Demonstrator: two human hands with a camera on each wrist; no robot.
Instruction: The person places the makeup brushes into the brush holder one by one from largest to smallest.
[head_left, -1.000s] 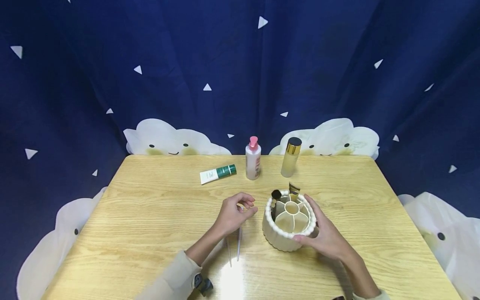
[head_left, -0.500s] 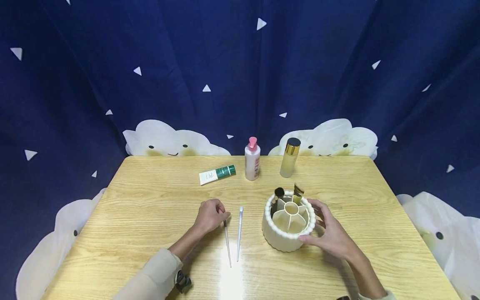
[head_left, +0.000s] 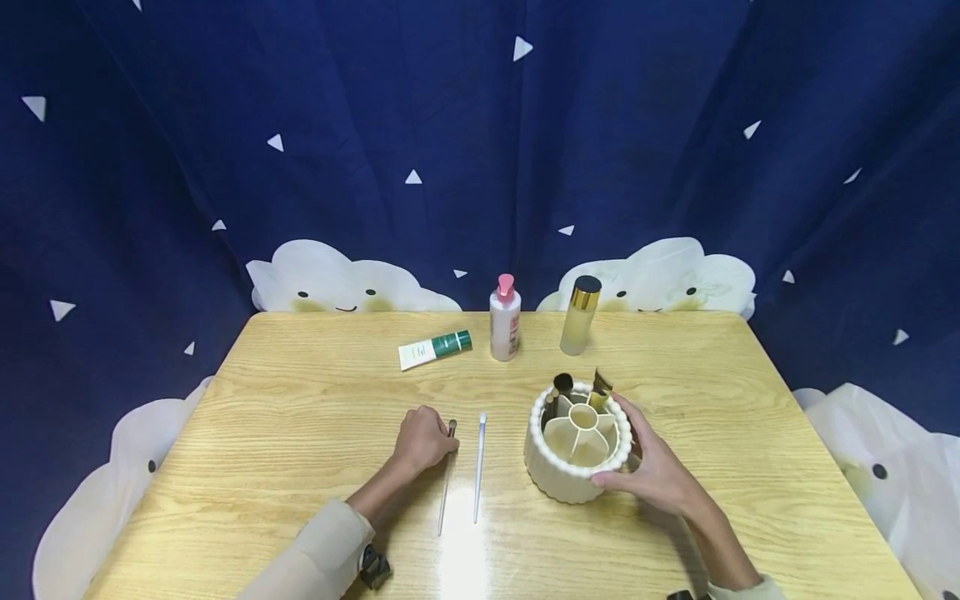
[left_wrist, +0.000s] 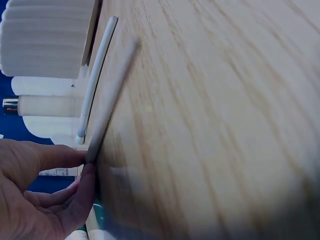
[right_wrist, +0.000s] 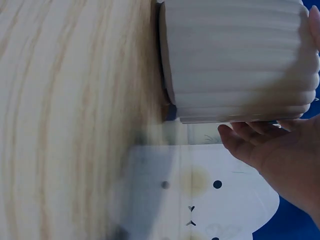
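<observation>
My left hand [head_left: 423,437] pinches a slim makeup brush [head_left: 444,500] near its small brown head, between thumb and forefinger. In the left wrist view the pale handle of this brush points away across the wood. A second makeup brush [head_left: 480,471], with a light-blue handle and white head, lies just to its right. My right hand [head_left: 656,467] holds the cream, ribbed makeup organizer [head_left: 562,479] at its right side, thumb at the beaded front rim. Inside the divided organizer stand a dark-bristled brush [head_left: 563,383] and a gold item [head_left: 600,390] with a dark, flat end, both toward the back.
Behind the hands on the wooden table [head_left: 315,400] stand a white bottle with a pink top [head_left: 505,321] and a yellowish bottle with a black-and-gold cap [head_left: 581,317]. A green-and-white tube [head_left: 435,349] lies left of them. A navy curtain [head_left: 375,108] hangs behind.
My left hand has moved left from beside the organizer and pinched the brown-headed brush, whose handle end has swung left. The organizer's dividers and contents have turned slightly clockwise under my right hand.
</observation>
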